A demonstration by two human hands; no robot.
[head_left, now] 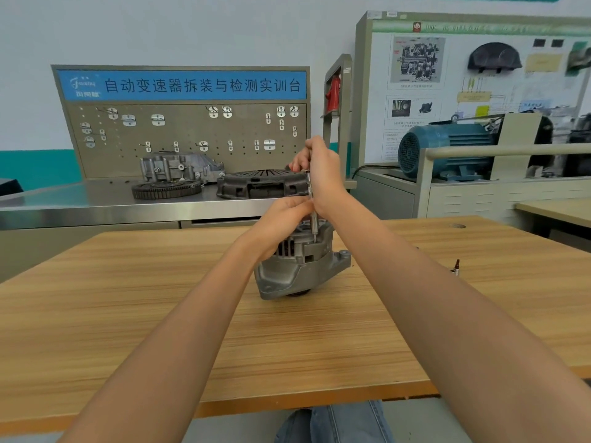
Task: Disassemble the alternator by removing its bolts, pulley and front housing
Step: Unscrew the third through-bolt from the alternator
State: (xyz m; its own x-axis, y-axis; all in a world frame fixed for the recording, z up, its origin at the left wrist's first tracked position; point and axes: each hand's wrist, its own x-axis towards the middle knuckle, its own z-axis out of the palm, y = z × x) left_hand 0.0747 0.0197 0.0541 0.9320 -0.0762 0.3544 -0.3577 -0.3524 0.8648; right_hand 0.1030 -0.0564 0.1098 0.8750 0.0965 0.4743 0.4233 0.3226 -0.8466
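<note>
A grey cast alternator [287, 270] stands upright near the middle of the wooden table [160, 314], its pulley end down. A slim metal driver [312, 215] stands vertically with its tip on the alternator's top. My right hand [319, 167] grips the driver's upper end. My left hand [284, 219] lies over the top of the alternator, fingertips pinching the driver's shaft. The bolt under the tip is hidden.
A small tool bit [455, 268] lies on the table to the right. Behind, a steel bench carries a clutch cover [259, 185], a toothed ring gear [166, 189] and a grey housing [179, 167]. A blue motor [444, 151] sits on a stand at right.
</note>
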